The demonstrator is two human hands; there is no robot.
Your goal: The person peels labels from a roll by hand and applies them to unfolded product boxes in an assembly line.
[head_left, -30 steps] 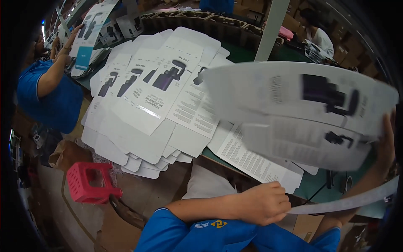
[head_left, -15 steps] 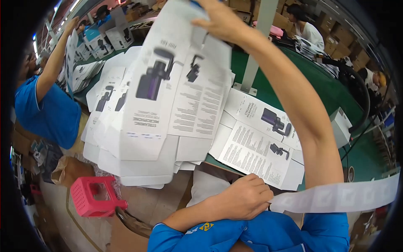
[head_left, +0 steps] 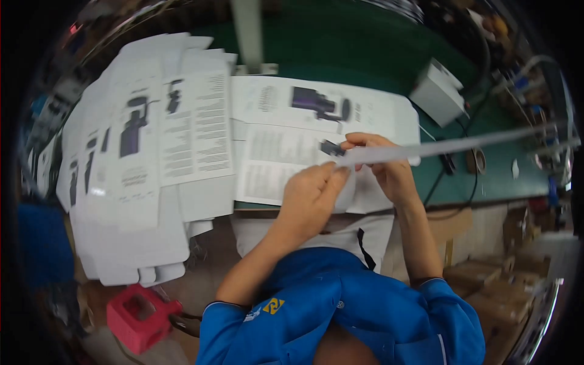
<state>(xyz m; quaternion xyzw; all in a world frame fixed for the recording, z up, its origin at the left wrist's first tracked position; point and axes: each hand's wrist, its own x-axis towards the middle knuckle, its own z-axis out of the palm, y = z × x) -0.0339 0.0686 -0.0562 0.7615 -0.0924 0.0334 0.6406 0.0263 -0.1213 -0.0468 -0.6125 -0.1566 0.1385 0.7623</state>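
Note:
My left hand is closed, its thumb and fingers gripping the end of a long whitish strip of stickers. The strip stretches off to the right, seen nearly edge-on. My right hand is bent around that same end, fingertips pinched close to the left hand's; the strip crosses in front of it and hides part of the fingers. Beneath both hands lies a flat, unfolded white box printed with a purple-black microphone. To its left is a heap of similar flat box blanks, overlapping like a fan.
A green table carries a metal post at its far side. On the right stand a small white device with black cables and a roll of tape. A red plastic stool is at lower left, cardboard boxes at lower right.
My right hand has come down from the box blank it held up at the heap to the strip's end. That blank now lies on the heap. The view has turned downward and rightward.

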